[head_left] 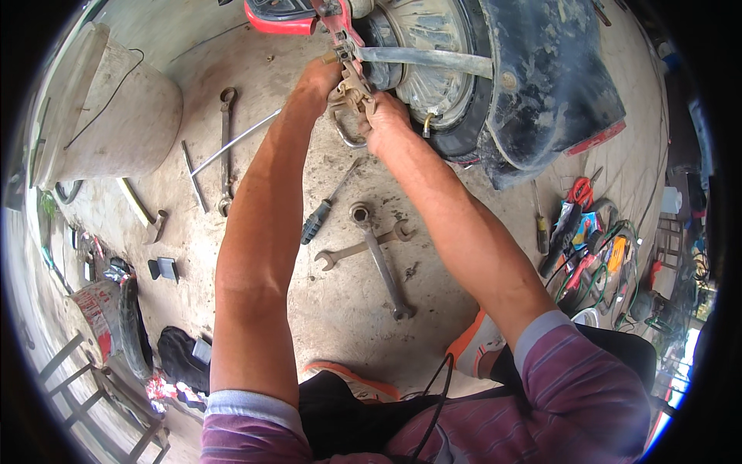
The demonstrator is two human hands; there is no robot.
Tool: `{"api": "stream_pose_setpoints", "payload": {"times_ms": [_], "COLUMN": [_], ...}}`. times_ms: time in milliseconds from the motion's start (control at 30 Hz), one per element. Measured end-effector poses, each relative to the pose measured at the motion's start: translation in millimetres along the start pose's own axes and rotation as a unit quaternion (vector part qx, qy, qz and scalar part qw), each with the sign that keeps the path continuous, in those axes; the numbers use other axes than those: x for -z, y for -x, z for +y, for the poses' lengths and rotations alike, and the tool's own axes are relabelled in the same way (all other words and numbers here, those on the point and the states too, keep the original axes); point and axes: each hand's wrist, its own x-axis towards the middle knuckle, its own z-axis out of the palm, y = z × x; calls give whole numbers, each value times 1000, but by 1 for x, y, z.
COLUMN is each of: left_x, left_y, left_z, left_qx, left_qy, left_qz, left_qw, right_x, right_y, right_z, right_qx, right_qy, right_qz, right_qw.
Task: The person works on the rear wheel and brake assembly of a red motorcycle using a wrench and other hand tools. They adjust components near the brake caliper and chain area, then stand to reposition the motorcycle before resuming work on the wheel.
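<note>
Between the left grip [320, 76] and right grip [388, 120] sits a worn metal fitting [355, 89], near the wheel [437, 87]; the right clamps its lower end, while the left's closure I cannot tell.

– What do we see at top centre?
– Our right hand [386, 120] curls around a worn metal bracket [355, 90], our left hand [320, 76] close against it, near a wheel [440, 89].
– And around them?
– Mid-frame, we see a screwdriver [315, 223] beside two crossed wrenches [379, 257]; upper left, a pale bucket [143, 116], a hammer [156, 226] below it; at right, jumbled tools [616, 254].
</note>
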Motion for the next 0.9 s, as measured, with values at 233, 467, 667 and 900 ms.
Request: {"api": "stream_pose_setpoints", "payload": {"times_ms": [233,467,667,900], "left_x": [2,3,0,6], "left_y": [-14,-12,-14,-21], "left_z": [-12,-7,-11,-19], "left_qx": [40,70,49,28], "left_qy": [100,51,71,46], "left_qz": [-6,25,3,-3], "left_qw": [994,996,996,999], "right_x": [5,-4,13,5], "right_y": [-16,13,-34,-15], "right_z": [6,-3,14,9], "right_qx": [9,-6,63,27], "right_qy": [42,-22,96,25], "right_qz": [-11,-26,-32,-20], "right_qw": [999,999,993,999]}}
